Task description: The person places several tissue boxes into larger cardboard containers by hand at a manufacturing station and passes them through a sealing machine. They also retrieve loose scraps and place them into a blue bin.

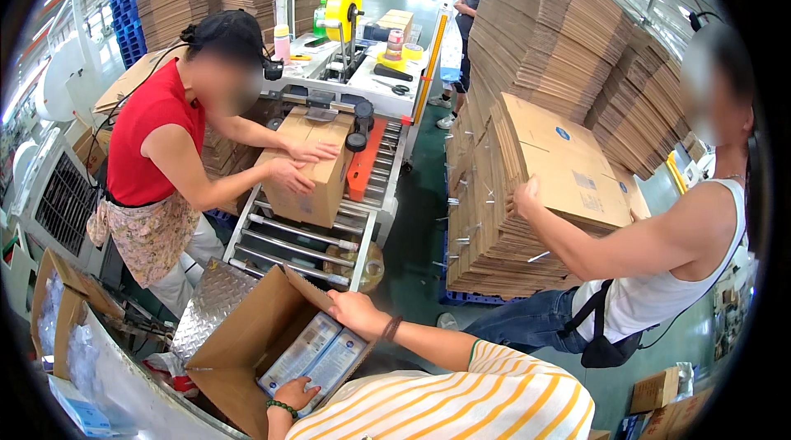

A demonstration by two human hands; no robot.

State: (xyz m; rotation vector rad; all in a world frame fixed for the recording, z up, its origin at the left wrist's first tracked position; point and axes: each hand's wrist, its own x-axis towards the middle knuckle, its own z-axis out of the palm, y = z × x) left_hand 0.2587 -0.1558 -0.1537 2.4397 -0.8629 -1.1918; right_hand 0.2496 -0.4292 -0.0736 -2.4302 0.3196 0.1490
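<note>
An upright-walled, open cardboard box (239, 341) stands tilted in front of me, with blue-and-white packs (317, 353) lying side by side inside it. My right hand (356, 314) is closed over the box's upper right edge, the thumb and fingers on either side of the cardboard. Low in the box's mouth, my left hand (295, 395) rests on the near end of the packs with its fingers stretched out; a dark bead bracelet circles that wrist. The lower ends of the packs are partly hidden by my left hand and striped sleeve.
Beyond my box, a roller conveyor (301, 230) carries a closed carton (317, 176) under a co-worker's hands (309, 164). At right, another person handles flat cardboard sheets (560, 160) on a tall stack. A carton of clear plastic bags (51, 308) sits left.
</note>
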